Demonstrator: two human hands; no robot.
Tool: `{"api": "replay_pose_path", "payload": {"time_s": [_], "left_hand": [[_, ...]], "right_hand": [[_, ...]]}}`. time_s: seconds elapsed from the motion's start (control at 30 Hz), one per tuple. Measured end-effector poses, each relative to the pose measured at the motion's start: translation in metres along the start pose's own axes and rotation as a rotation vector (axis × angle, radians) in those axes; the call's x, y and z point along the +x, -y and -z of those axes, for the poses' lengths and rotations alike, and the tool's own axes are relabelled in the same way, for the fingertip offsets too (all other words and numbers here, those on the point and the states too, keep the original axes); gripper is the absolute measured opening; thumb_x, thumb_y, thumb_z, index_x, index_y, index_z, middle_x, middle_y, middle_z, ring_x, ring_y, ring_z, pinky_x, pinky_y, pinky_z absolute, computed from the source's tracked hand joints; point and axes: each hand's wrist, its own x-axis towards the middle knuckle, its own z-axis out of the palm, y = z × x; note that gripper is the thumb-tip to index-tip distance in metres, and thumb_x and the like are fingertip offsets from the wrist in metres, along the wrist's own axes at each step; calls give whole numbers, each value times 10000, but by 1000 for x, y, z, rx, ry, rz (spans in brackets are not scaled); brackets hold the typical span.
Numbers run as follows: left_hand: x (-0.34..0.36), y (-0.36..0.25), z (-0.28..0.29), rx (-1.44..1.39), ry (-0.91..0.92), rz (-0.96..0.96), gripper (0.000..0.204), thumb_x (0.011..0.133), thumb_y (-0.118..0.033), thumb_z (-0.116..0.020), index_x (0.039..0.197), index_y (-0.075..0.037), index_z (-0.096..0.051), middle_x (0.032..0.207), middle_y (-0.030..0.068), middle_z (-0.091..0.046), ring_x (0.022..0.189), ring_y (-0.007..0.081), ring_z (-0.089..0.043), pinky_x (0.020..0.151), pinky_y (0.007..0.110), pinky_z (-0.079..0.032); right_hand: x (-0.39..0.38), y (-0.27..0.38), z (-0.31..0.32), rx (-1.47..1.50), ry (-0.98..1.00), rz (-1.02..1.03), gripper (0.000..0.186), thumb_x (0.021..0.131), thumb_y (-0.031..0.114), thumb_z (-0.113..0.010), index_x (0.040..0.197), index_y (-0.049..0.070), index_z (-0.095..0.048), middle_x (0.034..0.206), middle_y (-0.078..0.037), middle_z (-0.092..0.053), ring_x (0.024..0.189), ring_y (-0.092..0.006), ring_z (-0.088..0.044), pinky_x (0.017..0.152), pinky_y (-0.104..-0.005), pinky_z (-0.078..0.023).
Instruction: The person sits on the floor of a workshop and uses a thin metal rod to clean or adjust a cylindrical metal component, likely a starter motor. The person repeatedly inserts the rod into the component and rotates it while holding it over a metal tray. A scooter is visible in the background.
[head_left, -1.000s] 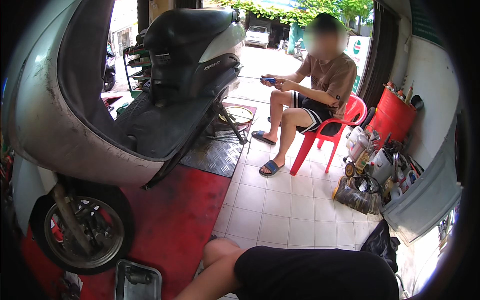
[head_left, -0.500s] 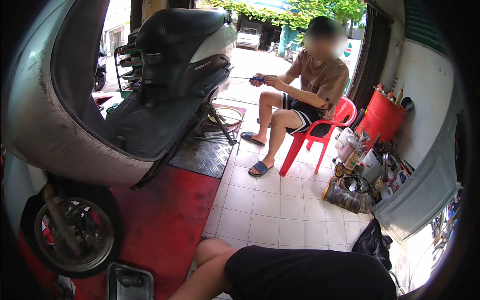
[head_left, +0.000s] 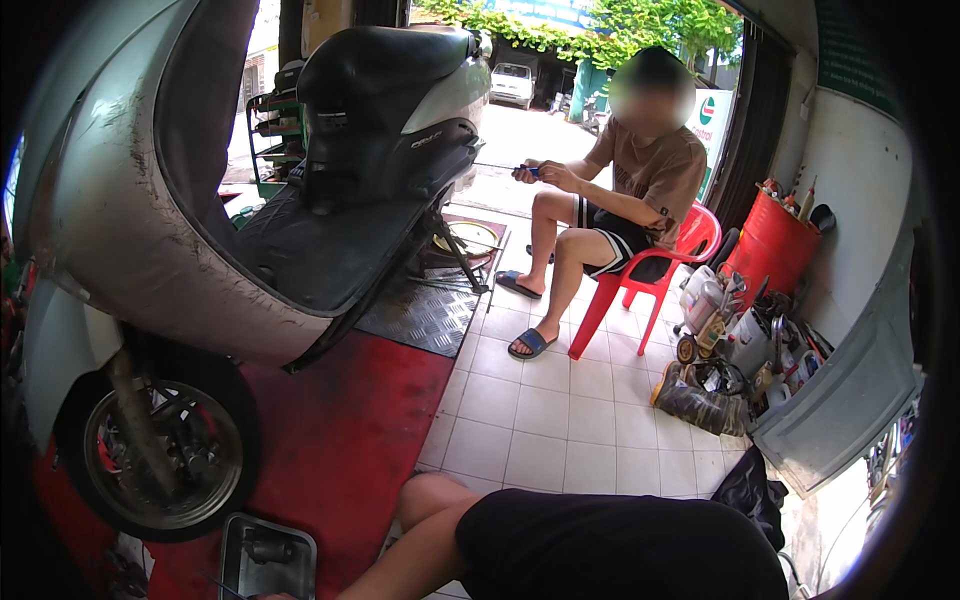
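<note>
At the bottom edge, a sliver of my right hand [head_left: 272, 597] shows by the near end of a metal tray [head_left: 309, 565]. Its fingers are almost wholly cut off. A thin dark rod [head_left: 226, 588] slants over the tray's near left corner close to that hand; whether I hold it cannot be told. Inside the tray lies a dark cylindrical part [head_left: 268, 551]. My bare right forearm [head_left: 415, 565] reaches down to the left from black cloth. My left hand is out of view.
A scuffed silver scooter [head_left: 190, 260] stands on a red mat [head_left: 350, 400], front wheel [head_left: 165, 455] beside the tray. Across the tiles, another person [head_left: 640, 170] sits on a red chair [head_left: 655, 270], holding a small blue object [head_left: 527, 171]. Boots [head_left: 700, 400] and a red drum [head_left: 770, 240] stand right.
The view has shifted slightly, so the scooter and tray sit farther right and the tray higher. A sliver of my right hand and the thin rod have come into view at the bottom.
</note>
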Motion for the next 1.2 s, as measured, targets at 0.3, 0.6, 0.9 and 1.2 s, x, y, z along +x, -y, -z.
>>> {"api": "replay_pose_path", "payload": {"time_s": [0.3, 0.6, 0.9, 1.2], "left_hand": [[-3, -56, -44, -379, -383, 349, 514, 902, -219, -689, 1353, -24, -536, 1291, 166, -615, 1175, 334, -599, 1009, 479, -486], [-24, -94, -74, -465, -434, 398, 479, 852, -346, -754, 1201, -44, -625, 1164, 131, -653, 1062, 315, -621, 971, 520, -516], [-6, -76, -43, -621, -258, 508, 511, 962, -524, -596, 1020, -21, -665, 873, 141, -684, 823, 276, -656, 787, 402, -571], [-18, -84, -52, -531, -422, 440, 430, 938, -463, -668, 1011, -40, -638, 913, 133, -654, 850, 257, -655, 772, 396, -580]], "right_hand": [[39, -22, 15, -208, 162, 229, 295, 868, 283, -615, 1003, 28, -680, 884, -220, -693, 834, -338, -686, 757, -438, -538], [63, -47, 37, -61, 265, -80, 273, 1004, 156, -490, 1158, -40, -601, 930, -219, -667, 758, -309, -686, 720, -415, -539], [19, -3, 61, -404, 362, 253, 303, 1032, 219, -502, 1038, -30, -675, 742, -191, -640, 694, -290, -651, 667, -409, -489], [-1, -3, 63, -448, 454, 501, 287, 1041, 190, -464, 1070, -45, -626, 584, -181, -599, 434, -294, -615, 506, -415, -507]]}}
